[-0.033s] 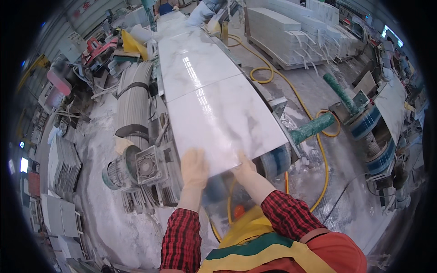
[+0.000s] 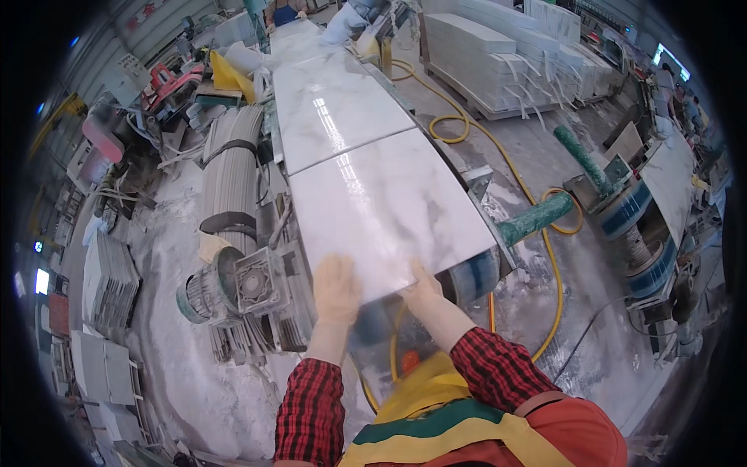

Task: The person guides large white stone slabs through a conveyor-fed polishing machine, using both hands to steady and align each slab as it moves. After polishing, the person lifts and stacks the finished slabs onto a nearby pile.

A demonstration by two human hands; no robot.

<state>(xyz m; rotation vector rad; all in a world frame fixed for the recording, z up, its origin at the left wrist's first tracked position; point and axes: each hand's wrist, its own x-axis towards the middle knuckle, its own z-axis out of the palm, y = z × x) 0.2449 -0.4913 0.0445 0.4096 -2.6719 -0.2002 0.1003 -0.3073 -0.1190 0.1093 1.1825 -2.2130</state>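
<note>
A polished white marble slab (image 2: 381, 210) with faint grey veins lies flat on a long conveyor, its near edge toward me. My left hand (image 2: 336, 289) is at the slab's near left corner, closed over the edge. Further right along that edge, my right hand (image 2: 421, 289) grips it, thumb on top and the other fingers hidden below. A second marble slab (image 2: 338, 105) lies just beyond, with a thin dark gap between the two.
A motor (image 2: 204, 292) and a bundle of strips (image 2: 231, 171) stand left of the conveyor. A green roller (image 2: 537, 218) juts out on the right, near a yellow hose (image 2: 550, 272). Stacked stone slabs (image 2: 482, 66) sit at the far right. Another person (image 2: 284, 13) stands at the far end.
The dark gap between the two slabs has widened slightly, the near slab having shifted a little toward me. Both hands keep their hold on its edge.
</note>
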